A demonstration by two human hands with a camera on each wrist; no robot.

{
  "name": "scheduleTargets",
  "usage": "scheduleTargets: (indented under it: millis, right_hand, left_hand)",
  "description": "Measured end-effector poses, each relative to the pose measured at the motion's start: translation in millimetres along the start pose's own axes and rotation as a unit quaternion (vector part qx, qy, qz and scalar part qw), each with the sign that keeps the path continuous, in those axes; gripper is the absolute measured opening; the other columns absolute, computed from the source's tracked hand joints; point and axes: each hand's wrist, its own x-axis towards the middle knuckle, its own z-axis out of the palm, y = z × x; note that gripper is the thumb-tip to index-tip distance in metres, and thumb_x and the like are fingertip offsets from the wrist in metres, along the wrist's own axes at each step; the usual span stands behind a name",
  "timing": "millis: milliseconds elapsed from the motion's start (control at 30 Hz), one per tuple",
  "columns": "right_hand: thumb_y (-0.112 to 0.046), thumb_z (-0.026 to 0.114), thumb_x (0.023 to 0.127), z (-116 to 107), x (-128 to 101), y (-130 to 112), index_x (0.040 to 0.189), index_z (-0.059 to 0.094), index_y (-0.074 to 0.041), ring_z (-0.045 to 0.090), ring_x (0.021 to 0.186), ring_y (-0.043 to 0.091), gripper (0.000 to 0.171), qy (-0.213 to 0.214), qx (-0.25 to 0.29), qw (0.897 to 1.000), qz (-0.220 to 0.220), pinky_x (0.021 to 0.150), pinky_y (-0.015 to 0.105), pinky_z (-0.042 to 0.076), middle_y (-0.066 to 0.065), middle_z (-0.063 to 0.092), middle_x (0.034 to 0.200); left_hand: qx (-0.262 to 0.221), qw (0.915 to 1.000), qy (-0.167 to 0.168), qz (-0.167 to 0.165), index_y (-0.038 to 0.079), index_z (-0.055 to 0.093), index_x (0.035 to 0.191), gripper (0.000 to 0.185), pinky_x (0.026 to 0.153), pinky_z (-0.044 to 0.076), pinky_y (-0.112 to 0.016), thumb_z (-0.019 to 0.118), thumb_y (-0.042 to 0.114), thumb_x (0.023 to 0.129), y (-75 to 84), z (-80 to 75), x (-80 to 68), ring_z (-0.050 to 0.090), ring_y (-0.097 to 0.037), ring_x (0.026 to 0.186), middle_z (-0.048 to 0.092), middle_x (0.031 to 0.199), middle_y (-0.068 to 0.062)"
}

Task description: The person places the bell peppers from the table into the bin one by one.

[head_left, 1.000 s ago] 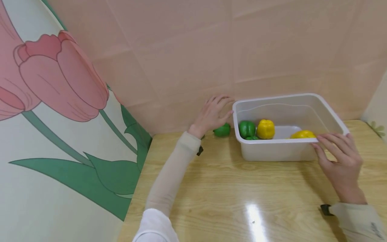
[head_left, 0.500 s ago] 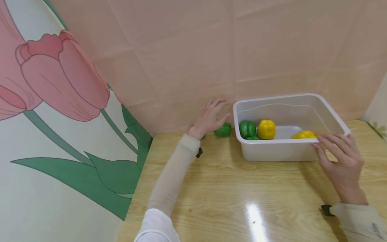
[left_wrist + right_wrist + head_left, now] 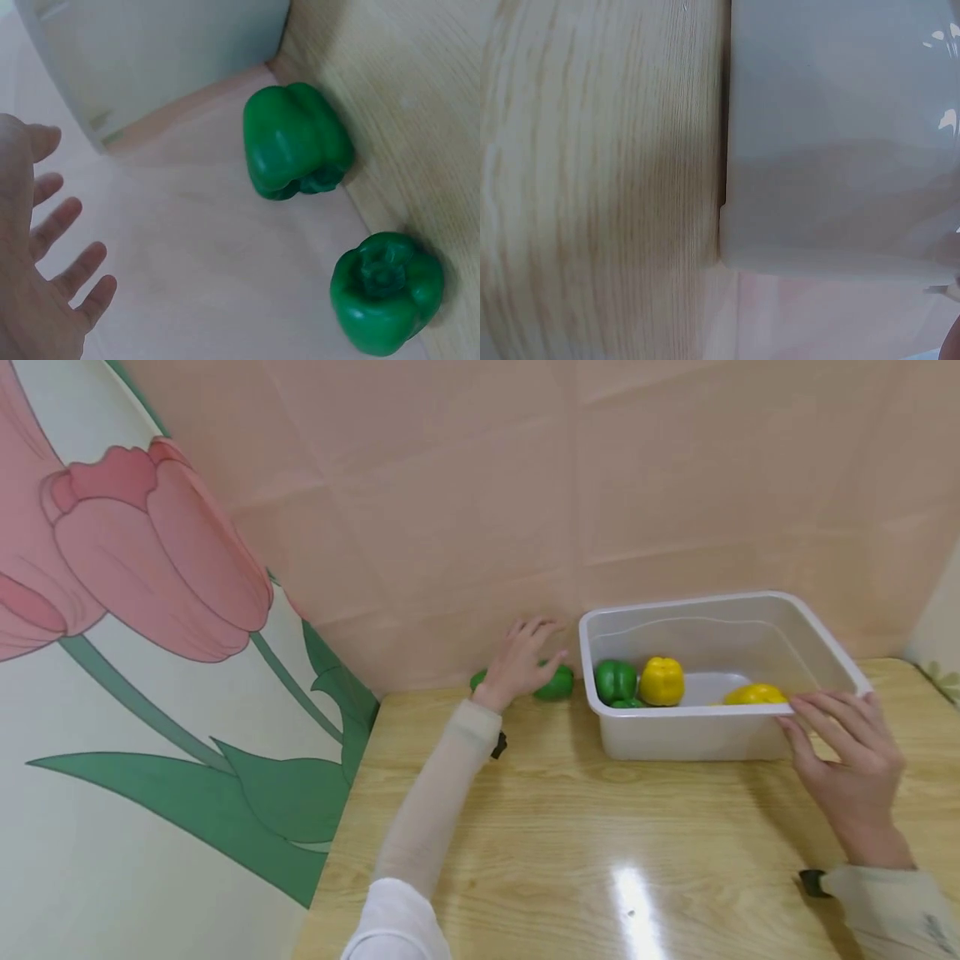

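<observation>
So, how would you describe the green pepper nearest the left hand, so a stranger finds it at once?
Find the white tub on the wooden table. Two green peppers lie outside it by the wall. It is the one closer to the tub, beside the open left hand.

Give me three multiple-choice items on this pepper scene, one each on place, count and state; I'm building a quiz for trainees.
1. Where are the two loose green bell peppers?
A. on the wooden table by the wall
B. inside the tub
C. in the right hand

2. How many yellow peppers lie in the white plastic tub?
A. none
B. two
C. four

3. What is the left hand doing?
A. gripping a pepper
B. hovering open above the green peppers
C. resting on the tub

Answers:
1 A: both green bell peppers lie outside the white plastic tub.
2 B: yellow peppers.
3 B: left hand, fingers spread, holding nothing.
</observation>
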Motion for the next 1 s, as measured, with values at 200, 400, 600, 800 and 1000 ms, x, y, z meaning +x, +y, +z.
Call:
scheduleTargets:
  millis: [200, 400, 600, 800, 1000]
  right_hand:
    - [-0.026, 0.087, 0.091, -3, 2, -3, 0.097, 0.085, 0.001, 0.073, 0.103, 0.037, 0.027, -0.004, -0.005, 1.000, -0.009, 0.109, 0.035, 0.047, 0.021, 0.081, 0.101]
    - [-0.027, 0.085, 0.093, -2, 4, -5, 0.098, 0.085, 0.000, 0.074, 0.105, 0.037, 0.027, -0.006, -0.002, 1.000, -0.015, 0.111, 0.037, 0.048, 0.021, 0.081, 0.102]
    - [-0.027, 0.086, 0.092, -2, 3, -4, 0.097, 0.085, 0.000, 0.074, 0.107, 0.035, 0.028, -0.003, 0.001, 1.000, -0.008, 0.112, 0.039, 0.048, 0.021, 0.081, 0.102]
    - [-0.027, 0.087, 0.091, -2, 3, -4, 0.096, 0.085, 0.001, 0.074, 0.107, 0.035, 0.029, -0.002, 0.002, 1.000, -0.004, 0.112, 0.040, 0.047, 0.021, 0.081, 0.102]
    - [-0.026, 0.087, 0.091, -2, 4, -7, 0.096, 0.085, 0.001, 0.074, 0.106, 0.035, 0.027, 0.000, 0.005, 1.000, -0.005, 0.113, 0.042, 0.048, 0.021, 0.081, 0.101]
  left_hand:
    - [0.017, 0.9997, 0.004, -0.019, 0.019, 0.058, 0.152, 0.051, 0.119, 0.043, -0.044, 0.062, 0.042, 0.107, 1.1, 12.1, 3.2, 0.050, -0.026, 0.142, 0.057, 0.154, -0.002]
    - [0.028, 0.9989, -0.009, -0.037, 0.021, 0.056, 0.154, 0.051, 0.120, 0.043, -0.044, 0.061, 0.042, 0.107, 2.2, 19.1, 4.0, 0.049, -0.026, 0.146, 0.055, 0.157, -0.001]
    - [0.023, 0.9987, -0.011, -0.044, 0.020, 0.057, 0.153, 0.051, 0.121, 0.041, -0.046, 0.064, 0.039, 0.106, 1.9, 24.0, 3.4, 0.049, -0.027, 0.146, 0.055, 0.157, -0.003]
    - [0.024, 0.9984, -0.022, -0.046, 0.020, 0.056, 0.154, 0.052, 0.121, 0.041, -0.048, 0.064, 0.039, 0.106, 0.2, 29.9, 4.7, 0.047, -0.028, 0.147, 0.053, 0.159, -0.003]
    - [0.042, 0.9976, -0.032, -0.045, 0.020, 0.056, 0.154, 0.051, 0.124, 0.038, -0.044, 0.059, 0.041, 0.108, 1.0, 37.0, 2.7, 0.047, -0.026, 0.147, 0.055, 0.158, -0.002]
